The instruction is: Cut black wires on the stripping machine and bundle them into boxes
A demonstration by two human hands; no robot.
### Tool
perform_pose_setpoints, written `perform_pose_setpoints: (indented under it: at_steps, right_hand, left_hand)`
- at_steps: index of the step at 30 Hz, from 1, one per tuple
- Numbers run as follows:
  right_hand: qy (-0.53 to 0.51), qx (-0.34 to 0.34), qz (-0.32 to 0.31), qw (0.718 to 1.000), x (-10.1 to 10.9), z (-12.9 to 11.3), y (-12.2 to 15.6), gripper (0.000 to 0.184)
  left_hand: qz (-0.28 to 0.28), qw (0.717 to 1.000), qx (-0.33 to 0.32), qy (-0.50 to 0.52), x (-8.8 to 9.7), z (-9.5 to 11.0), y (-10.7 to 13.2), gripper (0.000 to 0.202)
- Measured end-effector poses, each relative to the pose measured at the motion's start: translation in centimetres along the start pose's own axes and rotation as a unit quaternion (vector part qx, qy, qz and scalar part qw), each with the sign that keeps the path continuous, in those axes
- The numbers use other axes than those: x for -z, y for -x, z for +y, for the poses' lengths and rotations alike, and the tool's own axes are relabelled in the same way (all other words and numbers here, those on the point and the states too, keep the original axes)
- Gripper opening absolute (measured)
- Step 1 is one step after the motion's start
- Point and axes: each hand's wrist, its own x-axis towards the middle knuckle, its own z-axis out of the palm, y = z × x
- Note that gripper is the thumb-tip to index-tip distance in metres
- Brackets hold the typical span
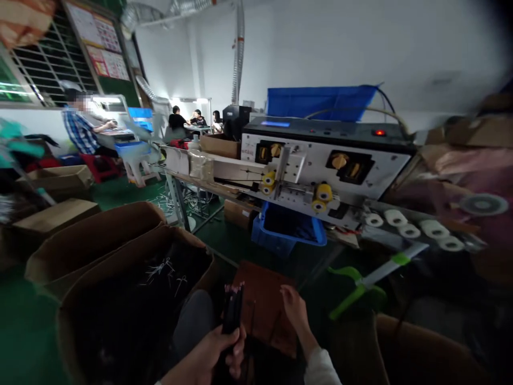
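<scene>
My left hand (pixel 232 347) is wrapped around a bundle of black wires (pixel 232 310), which stands nearly upright with pinkish ends at the top. To its right, my right hand (pixel 295 310) hangs over the edge of a brown board (pixel 264 299), fingers loosely bent and nothing visible in them. A few thin dark strips, perhaps single wires, lie on the board. At my left, beside my knee (pixel 196 321), a large cardboard box (pixel 80 283) holds a dark mass with white ties (pixel 160 270) on top.
A wire-processing machine (pixel 312 160) with yellow rollers stands on a bench ahead. Below it is a blue bin (pixel 288 230). White rolls (pixel 409 230) and a green-and-white stand (pixel 368 283) are at right, an open carton (pixel 420 342) lower right. Several people sit at far tables.
</scene>
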Motion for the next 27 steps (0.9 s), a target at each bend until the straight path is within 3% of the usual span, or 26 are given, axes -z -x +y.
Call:
perform_pose_setpoints:
  at_steps: [3, 7, 11, 16, 20, 27]
  right_hand:
    - [-0.018, 0.021, -0.011, 1.000, -0.2, -6.2, -2.2, 0.023]
    - [-0.069, 0.061, -0.133, 0.987, -2.6, -15.4, -5.2, 0.026]
    - [-0.143, 0.046, -0.172, 0.974, -5.7, -21.1, -8.7, 0.031]
    - [-0.264, -0.057, -0.129, 0.954, -8.8, -23.4, -12.8, 0.041]
    - [-0.350, -0.107, -0.094, 0.926, -10.3, -23.8, -15.0, 0.040]
    - [-0.433, -0.117, -0.024, 0.893, -12.3, -24.9, -16.6, 0.024]
  left_hand:
    - [-0.009, 1.000, -0.022, 0.020, 1.2, 1.2, 0.7, 0.016]
    - [-0.024, 0.999, -0.022, 0.030, 1.8, 2.5, 1.3, 0.017]
    - [-0.058, 0.996, -0.041, 0.048, 2.1, 2.7, 2.2, 0.019]
    - [-0.072, 0.992, -0.102, 0.001, 3.4, 1.9, 2.4, 0.031]
    - [-0.044, 0.990, -0.135, -0.026, 4.6, 1.8, 2.1, 0.031]
    - [-0.088, 0.988, -0.120, -0.034, 6.1, 2.3, 1.8, 0.037]
